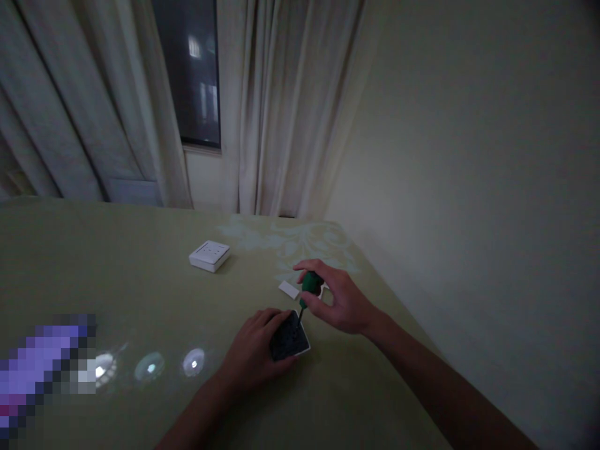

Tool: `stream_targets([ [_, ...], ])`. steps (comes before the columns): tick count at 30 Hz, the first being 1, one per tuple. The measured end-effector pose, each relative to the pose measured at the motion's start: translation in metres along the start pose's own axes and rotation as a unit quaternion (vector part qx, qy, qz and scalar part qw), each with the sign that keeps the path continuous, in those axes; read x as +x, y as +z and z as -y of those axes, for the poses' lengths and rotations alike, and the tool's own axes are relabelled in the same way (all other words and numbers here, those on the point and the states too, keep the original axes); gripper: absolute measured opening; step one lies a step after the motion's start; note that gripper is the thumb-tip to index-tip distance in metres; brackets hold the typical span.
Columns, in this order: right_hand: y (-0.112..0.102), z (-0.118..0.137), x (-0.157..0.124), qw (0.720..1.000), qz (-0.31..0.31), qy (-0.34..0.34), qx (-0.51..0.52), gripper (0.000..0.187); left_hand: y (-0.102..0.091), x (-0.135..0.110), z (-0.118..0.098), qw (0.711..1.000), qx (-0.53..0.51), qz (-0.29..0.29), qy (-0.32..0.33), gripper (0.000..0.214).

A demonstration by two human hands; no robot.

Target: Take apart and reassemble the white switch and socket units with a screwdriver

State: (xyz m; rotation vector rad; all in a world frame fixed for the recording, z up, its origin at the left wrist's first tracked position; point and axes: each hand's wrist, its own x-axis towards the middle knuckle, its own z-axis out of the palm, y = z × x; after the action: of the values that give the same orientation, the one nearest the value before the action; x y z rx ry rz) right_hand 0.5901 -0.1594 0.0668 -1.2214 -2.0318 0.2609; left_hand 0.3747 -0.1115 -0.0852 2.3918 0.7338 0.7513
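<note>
My left hand (257, 347) is closed around the left side of a small square plate, perhaps a wall socket or switch (289, 337), with a dark face up and a white rim. The plate rests on the table. In my right hand (341, 299) is a screwdriver (310, 285) with a green handle, gripped between thumb and fingers. Its thin shaft slants down to the upper right part of the dark face. Whether the tip sits in a screw is too small to tell. A small white flat piece (289, 289) lies just behind the plate; another white bit is partly hidden by my right hand.
A white square socket box (209, 256) lies farther back on the green table (140, 269). Shiny round light spots show at the front left, beside a pixelated purple object (40, 369). Curtains (290, 106) and a dark window stand behind; a bare wall (469, 156) borders the right edge.
</note>
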Motion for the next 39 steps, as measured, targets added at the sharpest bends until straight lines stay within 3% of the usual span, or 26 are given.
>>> stream_targets([
  [3, -0.003, 0.0, -0.003, 0.999, 0.009, -0.02, 0.041, 0.046, 0.001, 0.0, 0.0, 1.0, -0.004, -0.004, -0.001, 0.073],
  [8, 0.005, -0.009, -0.011, 0.993, -0.083, -0.079, 0.004, 0.04, 0.003, 0.0, 0.003, 1.0, -0.009, 0.004, -0.012, 0.074],
  [14, 0.014, -0.012, -0.018, 0.983, -0.124, -0.133, 0.014, 0.04, 0.001, 0.001, 0.001, 1.0, -0.009, 0.022, -0.02, 0.076],
  [17, 0.016, -0.011, -0.019, 0.976, -0.175, -0.131, -0.009, 0.039, 0.001, 0.001, 0.001, 0.999, -0.01, 0.021, -0.023, 0.076],
  [22, 0.014, -0.007, -0.023, 0.984, -0.137, -0.115, -0.014, 0.045, 0.001, 0.0, 0.002, 1.0, -0.017, 0.017, -0.014, 0.075],
  [27, 0.012, -0.008, -0.024, 0.978, -0.181, -0.097, -0.028, 0.039, 0.001, 0.001, 0.001, 1.0, -0.018, 0.019, -0.016, 0.075],
  [32, 0.007, -0.01, -0.024, 0.987, -0.135, -0.078, 0.051, 0.041, 0.001, 0.002, 0.002, 0.999, -0.02, 0.021, -0.02, 0.075],
  [39, 0.009, -0.014, -0.026, 0.977, -0.197, -0.068, 0.04, 0.036, 0.001, 0.001, 0.003, 0.999, -0.02, 0.025, -0.029, 0.079],
])
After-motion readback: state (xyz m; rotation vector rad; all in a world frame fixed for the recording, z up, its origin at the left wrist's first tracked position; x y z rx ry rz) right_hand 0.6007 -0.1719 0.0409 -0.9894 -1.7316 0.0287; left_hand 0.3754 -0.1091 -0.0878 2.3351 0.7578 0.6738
